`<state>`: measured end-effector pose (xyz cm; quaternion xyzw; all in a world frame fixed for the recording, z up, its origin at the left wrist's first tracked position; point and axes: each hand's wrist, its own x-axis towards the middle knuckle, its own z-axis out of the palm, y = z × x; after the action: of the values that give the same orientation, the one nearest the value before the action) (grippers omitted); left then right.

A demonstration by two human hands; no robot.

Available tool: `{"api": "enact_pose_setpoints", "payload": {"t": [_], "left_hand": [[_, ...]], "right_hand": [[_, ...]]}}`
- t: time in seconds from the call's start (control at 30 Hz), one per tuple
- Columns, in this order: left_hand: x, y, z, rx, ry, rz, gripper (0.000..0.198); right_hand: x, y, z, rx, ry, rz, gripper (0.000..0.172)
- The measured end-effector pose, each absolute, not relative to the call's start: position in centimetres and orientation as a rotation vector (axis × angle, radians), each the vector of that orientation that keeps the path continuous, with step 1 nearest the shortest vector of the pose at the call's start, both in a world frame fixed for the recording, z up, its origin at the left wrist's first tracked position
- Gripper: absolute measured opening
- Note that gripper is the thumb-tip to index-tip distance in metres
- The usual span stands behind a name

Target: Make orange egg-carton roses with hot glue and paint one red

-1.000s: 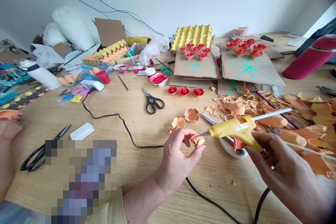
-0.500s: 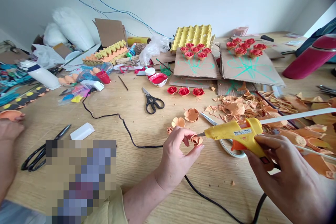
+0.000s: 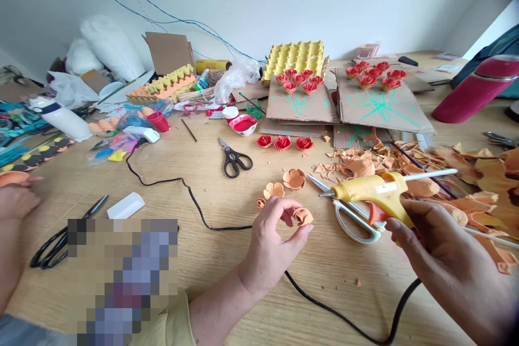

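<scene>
Between the thumb and fingers of my left hand point(image 3: 275, 235) is a small curled orange flower piece point(image 3: 302, 217), cut from egg-carton pulp by its look. My right hand point(image 3: 450, 259) grips a yellow glue gun point(image 3: 368, 189), its metal nozzle pointing left, apart from the flower piece. A white glue stick point(image 3: 432, 173) juts from the gun's back. Just beyond my left hand lie petal cups point(image 3: 294, 178) and a small rolled orange piece point(image 3: 260, 203). White-handled scissors point(image 3: 357, 227) rest on the table behind the gun.
Red flowers point(image 3: 283, 142) stand in a row, with more on cardboard sheets point(image 3: 385, 105). Orange scraps point(image 3: 377, 162) cover the right side. Black-handled scissors point(image 3: 235, 162), a red paint dish point(image 3: 243, 125) and a black cord point(image 3: 194, 200) lie mid-table. Another person's hand point(image 3: 18, 200) is at left.
The glue gun has drawn back to the right, its nozzle leaving the flower piece, and has turned in my right hand. My left hand has hardly moved.
</scene>
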<state>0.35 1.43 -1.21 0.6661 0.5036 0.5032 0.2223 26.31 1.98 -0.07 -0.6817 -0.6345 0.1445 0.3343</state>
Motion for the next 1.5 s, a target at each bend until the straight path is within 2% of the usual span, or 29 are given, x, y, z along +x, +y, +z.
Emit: {"api": "enact_pose_setpoints", "payload": {"t": [0.1, 0.27, 0.4, 0.5, 0.57, 0.6, 0.67, 0.77, 0.9, 1.5], "left_hand": [[0.4, 1.4, -1.0, 1.88, 1.352, 1.419, 0.025], [0.4, 1.2, -0.8, 1.933, 1.316, 1.444, 0.026], [0.4, 1.1, -0.7, 1.97, 1.286, 1.452, 0.024], [0.5, 1.0, -0.6, 2.0, 1.245, 1.455, 0.027], [0.8, 0.8, -0.4, 2.009, 1.218, 1.445, 0.027], [0.9, 0.6, -0.3, 2.009, 1.203, 1.435, 0.027], [1.3, 0.3, 0.0, 2.002, 1.176, 1.401, 0.028], [2.0, -0.3, 0.2, 1.959, 1.141, 1.349, 0.027], [2.5, -0.8, 0.0, 1.904, 1.119, 1.316, 0.023], [2.0, -0.8, -0.7, 1.904, 1.035, 1.253, 0.027]], "right_hand": [[27.0, 2.8, -0.3, -1.84, -1.769, 0.43, 0.045], [27.6, 3.6, -2.1, -1.762, -1.946, 0.287, 0.037], [27.5, 3.8, -3.2, -1.729, -1.959, 0.225, 0.043], [27.1, 3.3, -2.5, -1.706, -1.986, 0.086, 0.048], [26.2, 2.4, -1.3, -1.635, -2.003, -0.01, 0.042], [25.6, 1.9, -0.7, -1.537, -1.987, 0.014, 0.032], [24.1, 0.7, 0.3, -1.318, -2.001, 0.321, 0.016], [22.2, -0.4, 0.7, -1.16, -1.974, 0.826, 0.021], [21.4, -0.7, 0.1, -1.1, -1.814, 1.272, 0.015], [21.5, -0.6, 0.0, -1.027, -1.714, 1.324, 0.01]]}}
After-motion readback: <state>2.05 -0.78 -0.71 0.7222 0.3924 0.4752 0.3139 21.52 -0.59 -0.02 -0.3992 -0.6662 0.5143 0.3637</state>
